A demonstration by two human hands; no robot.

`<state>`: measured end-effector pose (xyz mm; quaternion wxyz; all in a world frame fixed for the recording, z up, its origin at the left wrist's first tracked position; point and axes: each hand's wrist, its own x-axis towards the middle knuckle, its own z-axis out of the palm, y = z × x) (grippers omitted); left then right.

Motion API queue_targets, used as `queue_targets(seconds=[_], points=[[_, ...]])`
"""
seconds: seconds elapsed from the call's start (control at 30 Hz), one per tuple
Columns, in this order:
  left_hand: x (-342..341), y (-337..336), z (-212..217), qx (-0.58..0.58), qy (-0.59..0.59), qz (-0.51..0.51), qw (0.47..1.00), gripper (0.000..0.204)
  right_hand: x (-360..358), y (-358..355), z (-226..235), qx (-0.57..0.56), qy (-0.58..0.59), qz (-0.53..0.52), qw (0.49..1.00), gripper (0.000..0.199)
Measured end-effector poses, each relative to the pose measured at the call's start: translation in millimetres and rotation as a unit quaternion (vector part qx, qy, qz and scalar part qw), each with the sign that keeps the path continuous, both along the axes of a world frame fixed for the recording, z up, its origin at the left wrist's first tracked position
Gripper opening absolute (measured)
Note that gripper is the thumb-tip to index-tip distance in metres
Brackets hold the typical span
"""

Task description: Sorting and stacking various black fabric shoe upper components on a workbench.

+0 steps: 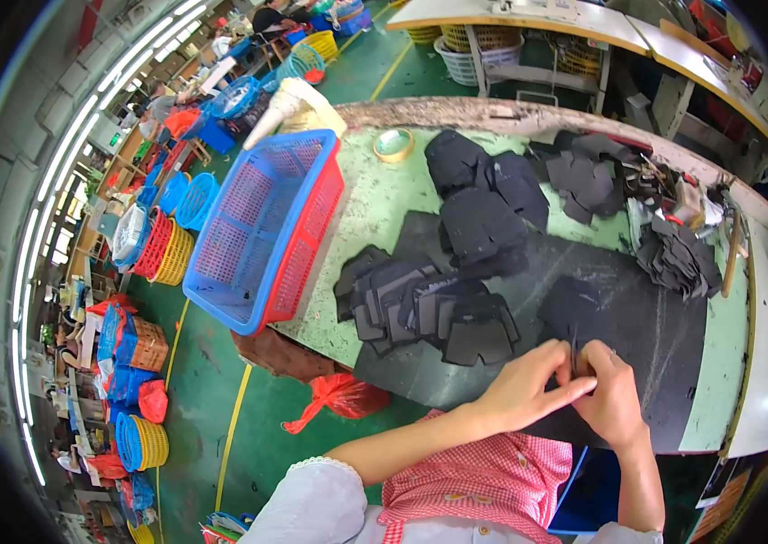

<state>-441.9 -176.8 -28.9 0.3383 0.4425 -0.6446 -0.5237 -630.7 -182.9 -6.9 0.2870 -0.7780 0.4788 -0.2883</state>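
Note:
My left hand (538, 381) and my right hand (608, 392) meet over the black mat (647, 363), fingers bent and thumbs close together. Between them they pinch the near edge of a dark, flat cut piece (574, 306), which extends away from me; my fingers cover the pinched part. Left of my hands, notched black cut pieces (479, 341) lie in an overlapping row. Farther back are taller stacks of similar black pieces (483, 227).
A blue basket (243, 313) nested in a red one (307, 258) stands at the table's left. A tape roll (394, 145) lies beyond. Grey-black pieces (583, 181) and another black pile (678, 258) sit at the right. A red bag (343, 403) hangs below the table edge.

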Motion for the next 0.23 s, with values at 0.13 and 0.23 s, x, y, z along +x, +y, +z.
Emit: queue_targets(seconds=[0.13,0.23], points=[[11,-7,-10,-0.030,0.021,0.019,0.999,0.040,-1,1,7,0.078,-0.087,0.045,0.992,0.033],[19,-11,-21,0.102,0.154,-0.020,0.982,0.034,-21,0,-4,0.193,-0.176,0.040,0.964,0.030]])
